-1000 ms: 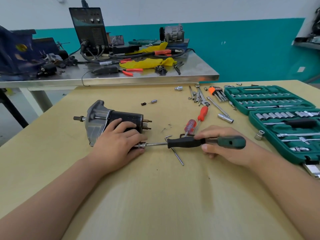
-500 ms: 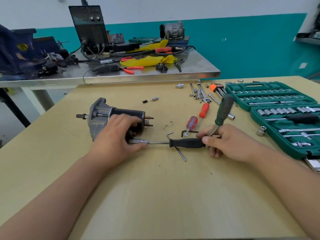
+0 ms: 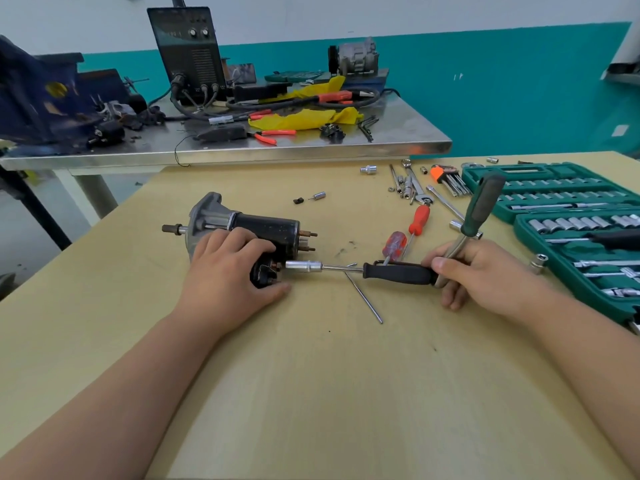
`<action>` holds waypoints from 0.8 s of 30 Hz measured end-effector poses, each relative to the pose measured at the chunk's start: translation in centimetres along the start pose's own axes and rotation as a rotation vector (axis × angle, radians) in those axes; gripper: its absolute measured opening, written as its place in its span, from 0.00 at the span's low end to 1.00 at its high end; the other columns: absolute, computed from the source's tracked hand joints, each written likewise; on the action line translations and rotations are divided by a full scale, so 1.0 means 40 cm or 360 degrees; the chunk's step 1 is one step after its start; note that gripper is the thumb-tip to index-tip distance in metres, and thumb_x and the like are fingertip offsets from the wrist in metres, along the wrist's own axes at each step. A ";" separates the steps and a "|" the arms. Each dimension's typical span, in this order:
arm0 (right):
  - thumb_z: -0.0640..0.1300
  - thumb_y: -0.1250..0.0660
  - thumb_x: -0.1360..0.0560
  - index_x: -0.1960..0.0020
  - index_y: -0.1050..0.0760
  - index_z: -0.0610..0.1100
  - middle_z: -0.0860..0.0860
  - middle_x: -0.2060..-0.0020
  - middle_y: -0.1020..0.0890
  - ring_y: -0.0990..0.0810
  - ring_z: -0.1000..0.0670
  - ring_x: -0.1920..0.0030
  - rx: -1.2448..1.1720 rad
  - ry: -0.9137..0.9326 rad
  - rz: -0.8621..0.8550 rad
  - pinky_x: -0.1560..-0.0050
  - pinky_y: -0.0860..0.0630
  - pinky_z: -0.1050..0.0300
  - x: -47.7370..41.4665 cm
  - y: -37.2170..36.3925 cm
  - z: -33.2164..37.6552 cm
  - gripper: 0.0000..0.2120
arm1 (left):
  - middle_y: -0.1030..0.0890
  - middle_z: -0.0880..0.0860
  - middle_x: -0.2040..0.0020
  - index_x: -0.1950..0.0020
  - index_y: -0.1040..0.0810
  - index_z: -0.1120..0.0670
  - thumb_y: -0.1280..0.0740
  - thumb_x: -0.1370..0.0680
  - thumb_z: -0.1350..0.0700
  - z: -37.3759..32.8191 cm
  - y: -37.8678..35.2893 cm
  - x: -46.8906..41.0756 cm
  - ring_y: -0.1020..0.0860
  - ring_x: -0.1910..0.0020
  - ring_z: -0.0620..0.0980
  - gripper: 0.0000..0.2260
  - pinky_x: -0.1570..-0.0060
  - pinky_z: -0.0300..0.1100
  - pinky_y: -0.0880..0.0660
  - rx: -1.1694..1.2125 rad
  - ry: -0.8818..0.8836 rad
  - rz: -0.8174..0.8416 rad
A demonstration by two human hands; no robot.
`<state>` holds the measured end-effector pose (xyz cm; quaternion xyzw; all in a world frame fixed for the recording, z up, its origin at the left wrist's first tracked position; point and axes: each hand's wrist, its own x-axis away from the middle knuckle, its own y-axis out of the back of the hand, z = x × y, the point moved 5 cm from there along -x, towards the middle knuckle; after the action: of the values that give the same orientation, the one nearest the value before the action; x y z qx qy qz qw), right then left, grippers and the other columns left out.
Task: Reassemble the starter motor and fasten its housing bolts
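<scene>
On the table, left of centre: black cylindrical steel starter motor point(image 3: 270, 226) with a grey cast nose, lying on its side on the pale tan wooden table point(image 3: 311, 393), shaft pointing left, copper terminal studs pointing right.
Left hand point(image 3: 228, 275): laid over the motor's near side, fingers curled over the black body, pinning it down.
Right hand point(image 3: 485, 271): fingers wrapped round the rear end of the black-handled socket driver point(image 3: 398, 273). The steel shank of a green-handled ratchet point(image 3: 483, 206) rises out of the same grip, and how the two join is hidden.
Driver tip: its chrome socket point(image 3: 304, 265) sits against the motor's rear end, near the left thumb. The bolt itself is not visible.
Handling: likely heavy, rigid and apt to roll on its round body, so hold the barrel or cast nose firmly. The thin studs look a poor place to grip.
Container: open green plastic tool case point(image 3: 554, 173) at the right edge, both halves holding rows of chrome sockets, extension bars and a black-handled tool.
Loose beside it: two red-handled screwdrivers point(image 3: 419, 220), between motor and case.
</scene>
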<state>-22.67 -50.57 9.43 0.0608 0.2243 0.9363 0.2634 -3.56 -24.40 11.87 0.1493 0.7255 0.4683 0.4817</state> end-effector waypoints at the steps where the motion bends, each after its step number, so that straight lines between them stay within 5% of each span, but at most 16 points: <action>1: 0.38 0.39 0.20 0.52 0.20 0.43 0.43 0.63 0.21 0.18 0.46 0.71 -0.0001 0.0001 0.0003 0.72 0.23 0.59 -0.001 -0.002 -0.001 0.09 | 0.23 0.50 0.51 0.46 0.18 0.52 0.28 0.36 0.38 -0.002 0.000 -0.001 0.27 0.49 0.55 0.25 0.41 0.47 0.36 0.0004 0.0012 -0.0019; 17: 0.38 0.38 0.21 0.52 0.21 0.47 0.45 0.69 0.19 0.19 0.49 0.70 0.0141 0.0119 0.0044 0.67 0.22 0.61 0.017 -0.016 0.028 0.08 | 0.24 0.50 0.58 0.56 0.17 0.54 0.30 0.34 0.39 -0.027 -0.005 -0.012 0.27 0.55 0.55 0.19 0.43 0.47 0.36 -0.0022 0.0148 -0.0210; 21: 0.36 0.34 0.24 0.48 0.20 0.48 0.51 0.57 0.18 0.17 0.51 0.63 0.0312 0.0393 0.0063 0.62 0.20 0.61 0.036 -0.027 0.065 0.10 | 0.23 0.50 0.57 0.55 0.17 0.54 0.28 0.33 0.41 -0.025 -0.007 -0.010 0.26 0.54 0.56 0.17 0.42 0.48 0.36 -0.0077 0.0119 -0.0191; 24: 0.38 0.37 0.21 0.48 0.23 0.53 0.49 0.70 0.19 0.21 0.52 0.71 0.0190 0.0211 0.0048 0.69 0.23 0.62 0.027 -0.029 0.051 0.10 | 0.22 0.51 0.57 0.53 0.18 0.54 0.28 0.33 0.43 -0.048 -0.015 -0.018 0.25 0.55 0.58 0.17 0.42 0.50 0.35 -0.0150 -0.0106 -0.0141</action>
<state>-22.58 -48.35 10.73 0.0177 0.2958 0.9271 0.2296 -4.68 -26.20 11.98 0.1094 0.6922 0.4750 0.5323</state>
